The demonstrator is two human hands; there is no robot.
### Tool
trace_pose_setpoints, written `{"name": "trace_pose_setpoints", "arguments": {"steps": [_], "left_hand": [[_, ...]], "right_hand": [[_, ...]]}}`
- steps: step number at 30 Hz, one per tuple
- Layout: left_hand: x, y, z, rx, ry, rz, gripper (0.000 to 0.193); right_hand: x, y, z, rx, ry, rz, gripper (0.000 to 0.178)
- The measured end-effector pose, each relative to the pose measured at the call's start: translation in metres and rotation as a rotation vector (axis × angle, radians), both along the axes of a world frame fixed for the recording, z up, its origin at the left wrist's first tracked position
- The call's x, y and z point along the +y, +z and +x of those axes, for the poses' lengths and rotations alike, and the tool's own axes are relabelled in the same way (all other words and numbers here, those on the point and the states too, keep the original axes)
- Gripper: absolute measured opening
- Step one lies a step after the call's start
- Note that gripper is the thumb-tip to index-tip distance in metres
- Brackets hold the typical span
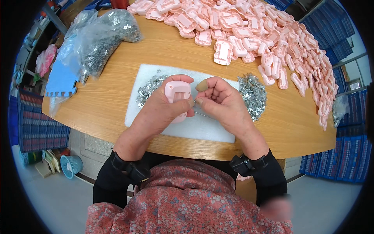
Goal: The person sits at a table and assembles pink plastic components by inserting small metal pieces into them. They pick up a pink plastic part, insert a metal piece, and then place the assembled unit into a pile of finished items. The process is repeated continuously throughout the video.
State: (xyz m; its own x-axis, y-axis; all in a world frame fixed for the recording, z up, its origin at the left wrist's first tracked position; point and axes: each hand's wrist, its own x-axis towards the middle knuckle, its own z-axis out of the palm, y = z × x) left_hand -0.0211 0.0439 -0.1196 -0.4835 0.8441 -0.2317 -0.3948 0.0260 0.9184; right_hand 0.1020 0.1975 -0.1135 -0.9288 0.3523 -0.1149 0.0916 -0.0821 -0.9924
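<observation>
My left hand (pixel 157 107) is closed round a pink plastic housing (pixel 178 90), a rounded shell with a rectangular recess. Its thumb lies across the recess. Close to the shell's right side, my right hand (pixel 223 102) has its thumb and fingertips pinched together. What sits in that pinch is too small to make out. A tan cover wraps one fingertip of the right hand. Both hands are over a white foam sheet (pixel 177 136). On the sheet, partly behind my left hand, lies a heap of small metal clips (pixel 150 89). Another metal clip pile (pixel 253 97) lies right of the sheet.
A large mound of pink housings (pixel 233 27) covers the table's far and right side. At the far left stand clear bags (pixel 99 46) of metal parts beside a blue foam mat (pixel 61 80). Blue crates (pixel 39 121) and a light-blue basket (pixel 71 167) are beyond the wooden table (pixel 296 132).
</observation>
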Motion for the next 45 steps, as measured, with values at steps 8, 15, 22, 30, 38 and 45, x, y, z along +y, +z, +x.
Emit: {"name": "trace_pose_setpoints", "arguments": {"steps": [8,15,22,30,38,45], "left_hand": [[0.003,-0.006,0.011,-0.243,0.134,0.145,0.053],[-0.003,-0.005,0.008,-0.156,0.152,0.048,0.055],[-0.033,0.002,0.003,-0.061,0.362,0.082,0.051],[-0.047,-0.007,0.004,-0.101,0.301,0.099,0.05],[-0.039,-0.011,0.008,-0.108,0.195,0.038,0.054],[-0.046,-0.009,0.014,-0.234,0.19,0.075,0.047]], "right_hand": [[-0.012,-0.003,0.003,0.106,-0.103,0.039,0.028],[-0.001,-0.009,-0.01,0.059,-0.082,0.131,0.022],[0.01,-0.014,-0.035,-0.05,0.178,0.917,0.018],[0.046,0.017,0.008,-0.199,-0.025,0.861,0.016],[0.014,-0.003,0.008,0.026,0.166,1.041,0.019],[0.005,-0.012,-0.018,0.085,0.229,1.101,0.017]]}}
